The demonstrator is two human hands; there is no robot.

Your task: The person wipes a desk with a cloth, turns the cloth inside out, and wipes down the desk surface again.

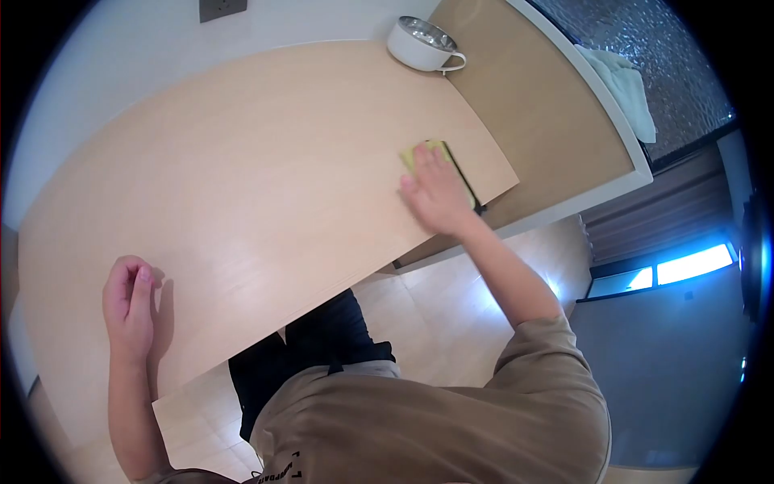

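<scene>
My right hand (pixel 438 194) lies over a yellow-green cloth (pixel 409 158) near the right end of the wooden tabletop and holds it against the surface. The hand is slightly blurred, with its thumb out to the left. A dark strip (pixel 461 173) shows along the cloth's right side; whether it is the cloth's edge or a separate thing I cannot tell. At the tabletop's left end, my left hand (pixel 131 300) rests with its fingers curled into a loose fist, and nothing shows in it.
A white cup (pixel 419 50) with a metal inside and a handle stands at the back right corner. A raised wooden side panel (pixel 548 105) with a pale edge bounds the tabletop (pixel 242 153) on the right. Beyond it hangs a pale cloth (pixel 625 85). A wall socket (pixel 222 8) is behind.
</scene>
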